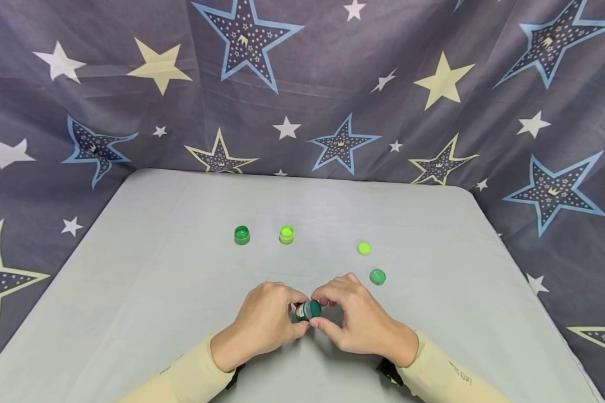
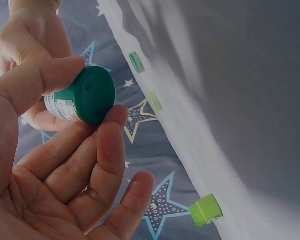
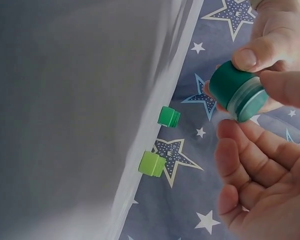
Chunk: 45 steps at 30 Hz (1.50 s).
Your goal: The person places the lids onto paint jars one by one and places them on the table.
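While gripping the dark-green jar (image 1: 307, 310) with the left hand (image 1: 264, 316), pinches its lid (image 1: 315, 309) with the right hand (image 1: 358, 319), over the near half of the light-grey table (image 1: 156, 268); beyond, has a lidless green jar (image 1: 242, 239) and lidless lime-green jar (image 1: 287, 238), with lime-green lid (image 1: 364, 248) and green lid (image 1: 377, 276) rightward.

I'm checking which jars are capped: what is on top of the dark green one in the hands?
A dark green lid sits on the jar, its edge held by the right hand. The jar's inside cannot be seen because the lid covers its mouth.
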Available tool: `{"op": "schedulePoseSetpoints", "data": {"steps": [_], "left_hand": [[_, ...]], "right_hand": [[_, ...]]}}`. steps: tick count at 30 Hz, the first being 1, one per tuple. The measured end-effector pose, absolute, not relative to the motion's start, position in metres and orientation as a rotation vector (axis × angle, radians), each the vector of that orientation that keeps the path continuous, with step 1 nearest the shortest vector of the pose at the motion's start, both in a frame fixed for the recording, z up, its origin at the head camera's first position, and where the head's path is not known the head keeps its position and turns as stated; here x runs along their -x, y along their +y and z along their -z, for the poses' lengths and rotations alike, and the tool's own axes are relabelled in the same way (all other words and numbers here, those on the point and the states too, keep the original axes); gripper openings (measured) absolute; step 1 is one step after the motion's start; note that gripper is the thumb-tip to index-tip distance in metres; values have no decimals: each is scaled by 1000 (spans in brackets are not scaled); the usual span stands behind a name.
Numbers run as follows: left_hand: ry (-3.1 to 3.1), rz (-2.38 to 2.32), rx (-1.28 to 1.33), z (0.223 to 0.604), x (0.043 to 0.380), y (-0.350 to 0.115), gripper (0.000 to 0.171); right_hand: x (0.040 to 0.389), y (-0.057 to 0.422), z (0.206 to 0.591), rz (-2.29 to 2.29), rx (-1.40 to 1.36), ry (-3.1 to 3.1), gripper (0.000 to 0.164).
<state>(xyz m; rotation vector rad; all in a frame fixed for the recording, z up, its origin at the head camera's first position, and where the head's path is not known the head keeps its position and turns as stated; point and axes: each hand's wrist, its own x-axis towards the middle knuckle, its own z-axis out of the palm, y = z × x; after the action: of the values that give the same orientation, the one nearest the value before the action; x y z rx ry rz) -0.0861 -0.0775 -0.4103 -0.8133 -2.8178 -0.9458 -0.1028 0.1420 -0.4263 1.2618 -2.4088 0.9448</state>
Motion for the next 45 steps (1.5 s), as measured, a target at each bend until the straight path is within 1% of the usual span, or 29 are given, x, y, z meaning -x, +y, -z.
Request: {"op": "schedulePoseSetpoints", "data": {"steps": [8, 14, 21, 28, 34, 39, 45], "left_hand": [[-2810, 925, 794, 413, 88, -78, 24], [-2781, 909, 719, 411, 90, -80, 31], [-2732, 953, 615, 408, 95, -84, 33], [-2679, 977, 535, 405, 102, -96, 27], [-2676, 931, 460, 401, 109, -114, 26], [-2680, 906, 394, 397, 116, -129, 20], [-2694, 866, 339, 395, 121, -147, 15]], "right_hand": [[104, 146, 423, -953, -1211, -2395, 23], [106, 148, 421, -951, -1163, -2410, 25], [108, 149, 419, -940, -1145, -2401, 25], [108, 151, 417, -927, -1125, -2412, 25], [109, 154, 418, -898, -1092, -2458, 27], [111, 157, 418, -872, -1062, -2477, 28], [114, 161, 420, -799, -1041, -2453, 35]]}}
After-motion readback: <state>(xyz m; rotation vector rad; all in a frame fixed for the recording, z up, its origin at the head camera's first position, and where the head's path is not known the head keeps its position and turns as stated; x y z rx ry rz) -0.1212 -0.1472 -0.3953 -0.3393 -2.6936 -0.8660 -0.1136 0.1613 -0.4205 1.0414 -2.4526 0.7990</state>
